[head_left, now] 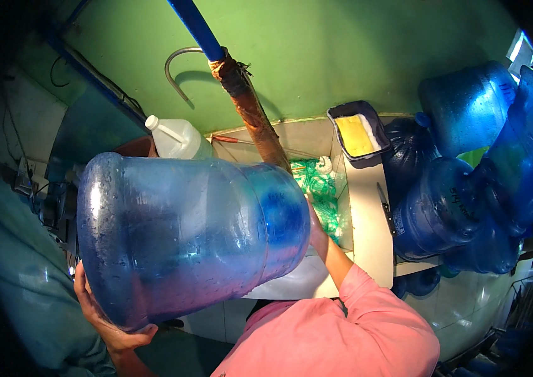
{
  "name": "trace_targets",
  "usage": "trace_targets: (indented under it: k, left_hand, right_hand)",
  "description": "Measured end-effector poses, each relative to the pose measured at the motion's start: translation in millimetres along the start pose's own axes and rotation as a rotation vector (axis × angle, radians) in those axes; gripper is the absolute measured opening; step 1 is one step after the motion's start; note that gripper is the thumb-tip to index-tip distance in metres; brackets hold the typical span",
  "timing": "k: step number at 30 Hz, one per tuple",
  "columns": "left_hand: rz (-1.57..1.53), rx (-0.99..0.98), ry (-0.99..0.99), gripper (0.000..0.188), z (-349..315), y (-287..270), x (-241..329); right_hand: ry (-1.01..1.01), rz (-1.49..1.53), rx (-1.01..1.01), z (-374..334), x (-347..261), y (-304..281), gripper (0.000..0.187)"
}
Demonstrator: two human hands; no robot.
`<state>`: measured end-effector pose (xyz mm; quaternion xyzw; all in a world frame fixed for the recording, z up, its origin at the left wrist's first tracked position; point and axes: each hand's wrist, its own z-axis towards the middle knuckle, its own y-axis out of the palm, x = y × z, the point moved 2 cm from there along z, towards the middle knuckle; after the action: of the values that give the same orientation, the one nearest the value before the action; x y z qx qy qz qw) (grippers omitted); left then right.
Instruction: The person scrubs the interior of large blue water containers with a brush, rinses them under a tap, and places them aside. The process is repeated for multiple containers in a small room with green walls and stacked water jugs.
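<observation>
A large translucent blue water jug [185, 232], wet with droplets, lies on its side in the air in front of me. My left hand [113, 323] grips its wide end at the lower left, thumb along the underside and fingers round the edge. At the other end my right hand [317, 227] holds the jug, its fingers hidden behind the blue plastic. Below and beyond the jug is a tiled basin [342, 188], partly covered from view. Green netting [321, 204] lies in it, close to my right hand.
A rusty-wrapped pipe [251, 113] slants down behind the jug, beside a curved metal tube [169, 69]. A white plastic jug [178, 139] stands behind. On the ledge are a dark tub with a yellow sponge [354, 135] and a knife [386, 210]. Several blue jugs [439, 204] crowd the right.
</observation>
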<state>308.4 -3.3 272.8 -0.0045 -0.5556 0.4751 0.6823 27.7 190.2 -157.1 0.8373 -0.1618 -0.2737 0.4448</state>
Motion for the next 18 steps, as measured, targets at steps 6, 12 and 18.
trace_targets:
  k: [6, 12, 18]
  left_hand:
    - [0.004, 0.001, -0.007, 0.138, 2.9, 0.7, 0.8]
    - [-0.079, -0.060, 0.003, 0.134, 4.3, 2.2, -10.4]
    - [-0.340, -0.258, 0.087, 0.131, 18.1, 38.2, -27.2]
  right_hand:
    - [0.066, 0.048, -0.116, -6.2, -1.7, -14.3, 0.064]
    - [-0.013, 0.002, -0.182, -48.9, -23.8, -33.7, 0.042]
    - [-0.385, -0.608, 0.263, -122.2, -75.5, -85.3, 0.036]
